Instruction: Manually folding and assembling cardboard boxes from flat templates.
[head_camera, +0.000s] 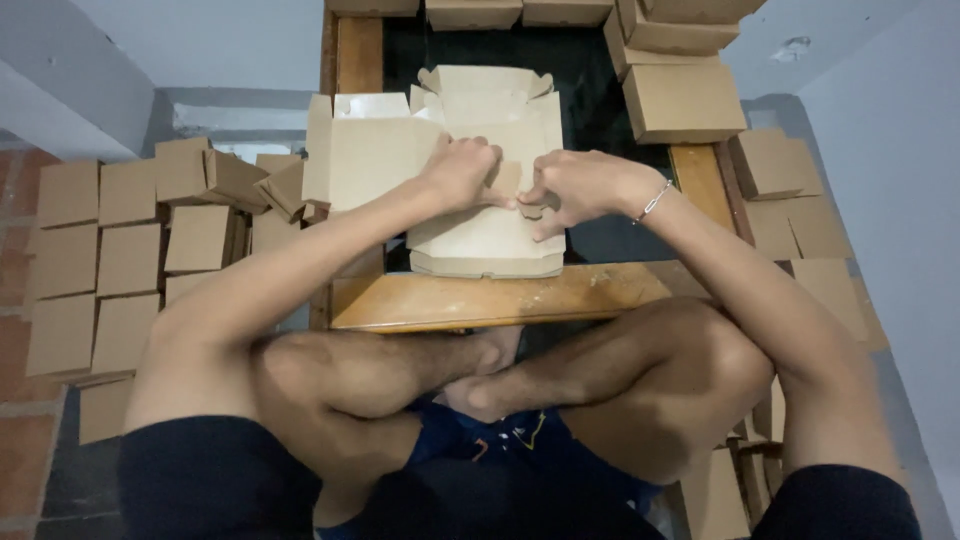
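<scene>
I see a half-folded brown carton (487, 215) at centre, flat brown boxes (130, 260) stacked left, and closed ones (684, 100) upper right.

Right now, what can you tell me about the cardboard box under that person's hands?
The cardboard box is plain brown card, flat and shallow with angled front corners. It lies on a dark-topped table with a wooden frame. Its lid stands open at the back, flaps still loose. The left hand and right hand press on its middle, fingers pinching a small flap between them.
</scene>
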